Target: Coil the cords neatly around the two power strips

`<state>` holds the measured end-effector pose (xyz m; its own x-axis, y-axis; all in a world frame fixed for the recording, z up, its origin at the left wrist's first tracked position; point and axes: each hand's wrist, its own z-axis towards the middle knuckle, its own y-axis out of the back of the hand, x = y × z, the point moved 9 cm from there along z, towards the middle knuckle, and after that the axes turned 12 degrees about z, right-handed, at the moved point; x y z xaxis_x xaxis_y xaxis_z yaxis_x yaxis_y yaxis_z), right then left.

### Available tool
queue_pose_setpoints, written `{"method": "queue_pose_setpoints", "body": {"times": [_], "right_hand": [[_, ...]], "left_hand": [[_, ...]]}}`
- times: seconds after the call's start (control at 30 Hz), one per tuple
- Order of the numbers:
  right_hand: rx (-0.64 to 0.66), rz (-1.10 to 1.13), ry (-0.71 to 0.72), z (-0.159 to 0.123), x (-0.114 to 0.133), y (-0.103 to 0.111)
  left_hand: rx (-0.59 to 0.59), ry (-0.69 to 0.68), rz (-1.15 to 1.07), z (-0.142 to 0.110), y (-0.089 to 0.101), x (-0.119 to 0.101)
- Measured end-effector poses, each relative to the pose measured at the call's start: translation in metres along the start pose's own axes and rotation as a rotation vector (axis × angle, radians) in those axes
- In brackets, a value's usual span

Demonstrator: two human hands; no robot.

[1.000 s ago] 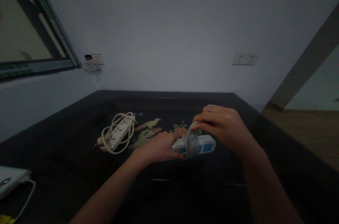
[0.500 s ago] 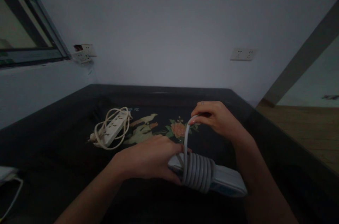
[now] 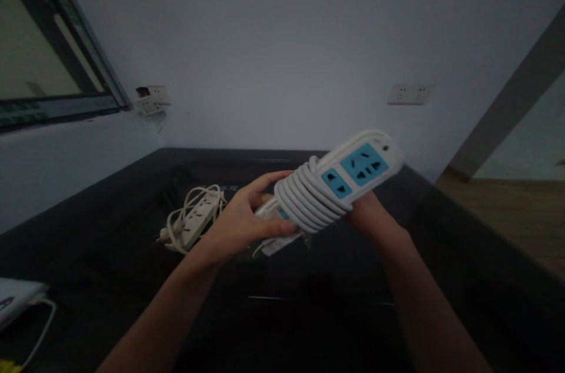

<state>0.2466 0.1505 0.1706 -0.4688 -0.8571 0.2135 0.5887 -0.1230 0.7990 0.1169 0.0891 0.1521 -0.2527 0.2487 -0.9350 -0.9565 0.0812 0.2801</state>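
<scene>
Your left hand (image 3: 247,214) and right hand (image 3: 371,220) are both at the white power strip (image 3: 336,183), one on each side of it. Your left hand is clamped on the strip's left end, with the thumb on the side you see and the fingers going round the back. Your right hand is under the right part of the strip, and its fingers are hidden behind it, so I can't tell if they grip it or just touch it. The strip is up over the black table (image 3: 269,156), right in front of you. Its long way goes on a slant, from a low left end in your left hand to a high right end with nothing past it but the wall (image 3: 265,67). The gray cord (image 3: 309,199) goes round and round the middle, across the long way, in loops that sit side by side. Your left thumb is right by the left edge of the loops, so your left hand looks nearer to them than what shows of your right. The other power strip (image 3: 199,215) lies to the left on the table, past your left wrist, with its own cord in loose loops. Neither hand touches it.
</scene>
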Motion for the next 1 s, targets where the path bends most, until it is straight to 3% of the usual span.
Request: {"method": "queue_pose_setpoints", "body": {"times": [0.2, 0.3, 0.47, 0.6, 0.83, 1.0], "right_hand": [[0.188, -0.177, -0.112, 0.002, 0.006, -0.026], [0.133, -0.208, -0.16, 0.004, 0.008, -0.018], [-0.002, -0.3, -0.123, 0.003, 0.018, -0.005], [0.043, -0.34, -0.132, 0.002, 0.02, -0.012], [0.206, -0.073, -0.219, -0.003, 0.013, -0.034], [0.157, 0.258, -0.259, -0.003, 0.013, -0.032]], "left_hand": [[-0.169, 0.035, -0.15, 0.01, 0.017, 0.014], [-0.172, 0.055, -0.235, 0.012, 0.017, 0.021], [-0.23, 0.066, -0.321, 0.02, 0.026, 0.037], [-0.299, 0.084, -0.182, 0.028, 0.034, 0.053], [-0.396, 0.056, 0.057, 0.034, 0.05, 0.066], [-0.424, 0.098, 0.031, 0.034, 0.059, 0.075]]}}
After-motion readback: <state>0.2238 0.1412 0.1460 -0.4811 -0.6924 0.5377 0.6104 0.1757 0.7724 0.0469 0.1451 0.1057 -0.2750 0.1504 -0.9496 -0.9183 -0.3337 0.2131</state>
